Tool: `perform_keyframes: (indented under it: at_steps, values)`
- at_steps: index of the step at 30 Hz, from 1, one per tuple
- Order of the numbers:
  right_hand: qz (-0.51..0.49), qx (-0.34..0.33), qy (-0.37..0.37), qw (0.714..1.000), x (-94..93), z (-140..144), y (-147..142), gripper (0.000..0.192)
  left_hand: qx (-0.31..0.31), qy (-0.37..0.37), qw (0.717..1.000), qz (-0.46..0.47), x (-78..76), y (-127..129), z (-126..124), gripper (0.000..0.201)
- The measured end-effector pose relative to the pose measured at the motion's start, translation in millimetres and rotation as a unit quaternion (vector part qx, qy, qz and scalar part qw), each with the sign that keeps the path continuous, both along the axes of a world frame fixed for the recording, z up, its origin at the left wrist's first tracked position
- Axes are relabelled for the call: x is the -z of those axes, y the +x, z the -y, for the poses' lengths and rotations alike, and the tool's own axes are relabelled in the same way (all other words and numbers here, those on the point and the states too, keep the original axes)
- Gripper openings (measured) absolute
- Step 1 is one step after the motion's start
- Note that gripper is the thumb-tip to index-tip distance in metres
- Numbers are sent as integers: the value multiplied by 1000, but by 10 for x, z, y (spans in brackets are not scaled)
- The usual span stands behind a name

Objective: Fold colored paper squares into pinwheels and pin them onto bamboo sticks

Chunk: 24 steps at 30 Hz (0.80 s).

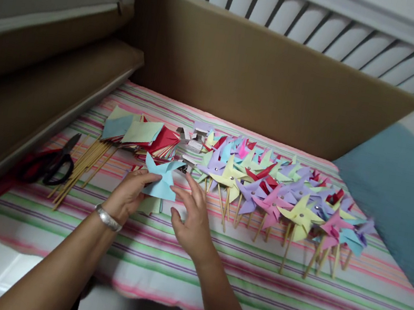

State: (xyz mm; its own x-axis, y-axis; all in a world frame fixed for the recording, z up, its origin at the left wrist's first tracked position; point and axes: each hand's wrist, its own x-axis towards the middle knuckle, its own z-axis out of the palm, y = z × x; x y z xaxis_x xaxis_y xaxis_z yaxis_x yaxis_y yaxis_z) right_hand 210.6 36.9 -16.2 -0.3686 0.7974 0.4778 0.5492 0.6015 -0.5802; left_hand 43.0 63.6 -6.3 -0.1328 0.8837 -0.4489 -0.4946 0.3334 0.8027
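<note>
A light blue paper pinwheel (163,179) is pinched in my left hand (132,190), thumb on its middle. My right hand (193,211) is beside the paper's right edge, fingers spread apart; the index fingertip is close to or touching a blade. Below the blue paper lies a pale green paper piece (151,206), partly covered. Behind my hands are stacks of coloured paper squares (141,131) and small open boxes (196,139). To the right, many pinwheels on sticks (273,204) lie in overlapping rows.
Wooden sticks (82,170) lie left of my hands, next to black-handled scissors (54,160) on something red. A striped cloth (186,274) covers the surface. Brown cushions (33,92) rise at the left, and a brown board (238,69) stands along the back.
</note>
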Motion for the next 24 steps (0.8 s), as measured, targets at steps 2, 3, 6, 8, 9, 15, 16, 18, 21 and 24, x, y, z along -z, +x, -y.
perform_keyframes:
  at_steps: [2, 3, 6, 8, 9, 15, 16, 18, 21, 24]
  values:
    - [41, -3, 30, 999, 4, 15, -22, 43, 7, -13, 1000, 0, 15, 1, 3, 21]
    - [53, 2, 40, 998, 12, 14, -35, 41, 11, -17, 1000, -1, 23, 6, 4, 20]
    - [60, 27, 63, 996, 47, -4, -63, 30, 27, -18, 999, -5, 32, 28, 10, 19]
    - [53, 43, 75, 995, 63, -18, -63, 24, 30, -17, 999, -13, 22, 42, 15, 19]
    - [51, 49, 80, 994, 67, -24, -58, 22, 30, -18, 999, -18, 13, 47, 18, 19]
    - [54, 49, 95, 993, 67, -38, -8, 18, 16, -29, 998, -51, -20, 46, 32, 20]
    - [56, 50, 94, 993, 70, -41, -4, 17, 18, -27, 998, -52, -20, 45, 33, 20]
    - [62, 59, 88, 992, 83, -46, -1, 16, 21, -22, 998, -49, -25, 45, 35, 21]
    - [70, 75, 76, 992, 110, -52, -3, 16, 24, -24, 998, -47, -55, 54, 43, 21]
    - [69, 77, 74, 992, 125, -51, -2, 18, 30, -31, 998, -50, -93, 63, 53, 21]
